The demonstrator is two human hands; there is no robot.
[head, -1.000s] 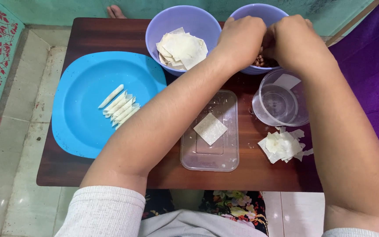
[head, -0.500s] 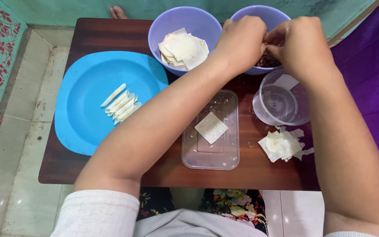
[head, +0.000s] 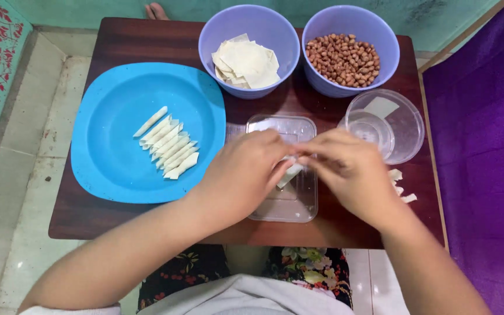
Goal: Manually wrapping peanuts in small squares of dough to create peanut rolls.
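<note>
At the centre of the frame, both hands meet over a clear rectangular tray (head: pixel 287 201) on the dark wooden table (head: pixel 118 41). The left hand (head: pixel 246 175) and the right hand (head: pixel 351 172) have their fingertips closed together on a small pale wrapper (head: pixel 290 174), pinching it from either side just above the tray. What shows of the wrapper is a narrow strip, its long axis slanting from lower left to upper right; the rest is hidden by the fingers.

Left of centre, a blue plate (head: pixel 118 169) holds a row of rolled wrappers (head: pixel 167 146), each slanted the same way. At the top stand two purple bowls: one with flat wrapper sheets (head: pixel 246 61), one with peanuts (head: pixel 342 58). A clear round container (head: pixel 389 122) sits at the right, with wrapper scraps (head: pixel 401 186) just below it.
</note>
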